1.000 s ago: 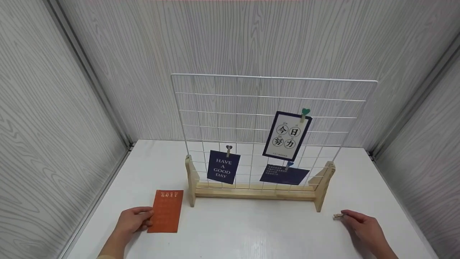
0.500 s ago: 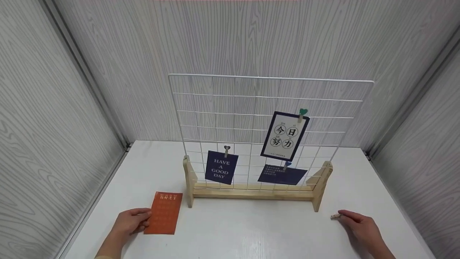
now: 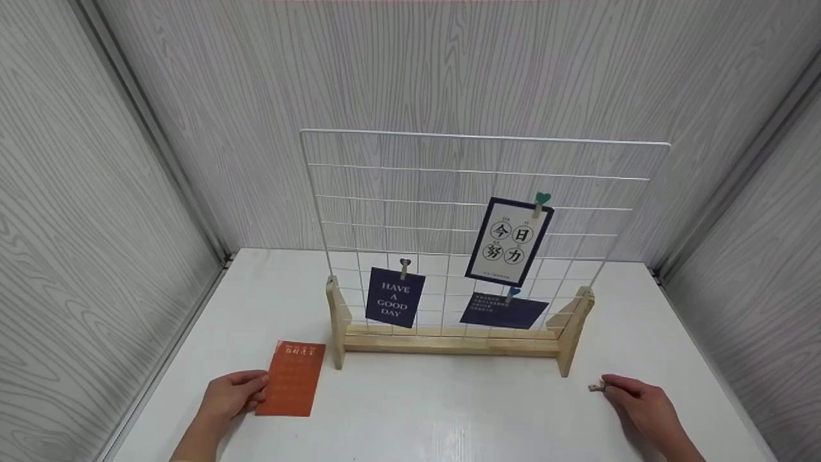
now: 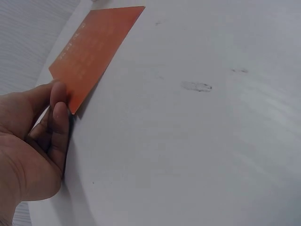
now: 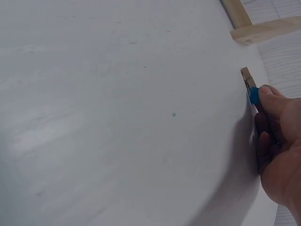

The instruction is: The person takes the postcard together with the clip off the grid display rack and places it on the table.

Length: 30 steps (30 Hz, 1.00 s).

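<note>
My left hand [image 3: 232,399] pinches the left edge of an orange card [image 3: 291,380] between thumb and fingers, low over the white table. In the left wrist view the card [image 4: 96,52] slants up from the fingertips, pale writing along one end. At the right side my right hand [image 3: 644,407] pinches a small wooden clothespin [image 3: 597,387]. The right wrist view shows the clothespin's bare wooden end [image 5: 247,76] pointing away from the hand and a blue piece [image 5: 254,95] under the thumb. Neither hand touches the white wire grid rack [image 3: 442,256].
The rack stands on a wooden base [image 3: 449,345] between the hands. Clipped to it are a HAVE A GOOD DAY card [image 3: 395,298], a white card with a dark border [image 3: 510,242] and a dark blue card [image 3: 503,311]. Grey wood-patterned walls [image 3: 96,192] enclose the table.
The orange card and left hand have shifted slightly left and down in the head view, which itself moved a little. The clothespin has turned slightly in the right hand. Both grips stay the same.
</note>
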Available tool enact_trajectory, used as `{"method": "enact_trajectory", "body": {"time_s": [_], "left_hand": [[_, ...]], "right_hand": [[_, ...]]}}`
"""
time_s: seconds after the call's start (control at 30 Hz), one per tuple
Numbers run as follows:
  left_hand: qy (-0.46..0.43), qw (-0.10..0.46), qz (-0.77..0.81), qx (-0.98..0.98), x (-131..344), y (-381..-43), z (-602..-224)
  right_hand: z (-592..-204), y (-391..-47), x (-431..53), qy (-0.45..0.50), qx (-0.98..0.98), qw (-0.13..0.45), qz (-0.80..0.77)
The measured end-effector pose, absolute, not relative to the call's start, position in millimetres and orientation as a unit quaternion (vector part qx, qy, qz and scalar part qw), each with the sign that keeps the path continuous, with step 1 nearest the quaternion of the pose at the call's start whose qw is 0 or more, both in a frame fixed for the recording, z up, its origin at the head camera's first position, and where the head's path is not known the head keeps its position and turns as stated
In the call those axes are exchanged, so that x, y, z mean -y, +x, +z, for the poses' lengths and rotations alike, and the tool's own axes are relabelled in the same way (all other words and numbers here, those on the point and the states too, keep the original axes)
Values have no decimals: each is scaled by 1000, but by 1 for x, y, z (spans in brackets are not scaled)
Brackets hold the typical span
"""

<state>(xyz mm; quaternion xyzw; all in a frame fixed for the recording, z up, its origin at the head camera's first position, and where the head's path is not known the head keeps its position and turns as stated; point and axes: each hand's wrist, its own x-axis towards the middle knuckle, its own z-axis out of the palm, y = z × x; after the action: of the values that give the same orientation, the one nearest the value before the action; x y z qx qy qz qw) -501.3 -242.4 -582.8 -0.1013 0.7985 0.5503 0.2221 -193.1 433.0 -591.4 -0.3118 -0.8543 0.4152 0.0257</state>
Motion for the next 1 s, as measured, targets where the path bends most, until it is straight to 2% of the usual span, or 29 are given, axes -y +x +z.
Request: {"method": "enact_trajectory", "body": {"time_s": [0.5,1.0], "left_hand": [[-106,226,550,-797,243,-504,-579],[-114,191,584,-781,246,-498,-567]], "right_hand": [[-593,-194,-436,-333,827,29,452],[-592,-189,-439,-343,818,18,462]]}}
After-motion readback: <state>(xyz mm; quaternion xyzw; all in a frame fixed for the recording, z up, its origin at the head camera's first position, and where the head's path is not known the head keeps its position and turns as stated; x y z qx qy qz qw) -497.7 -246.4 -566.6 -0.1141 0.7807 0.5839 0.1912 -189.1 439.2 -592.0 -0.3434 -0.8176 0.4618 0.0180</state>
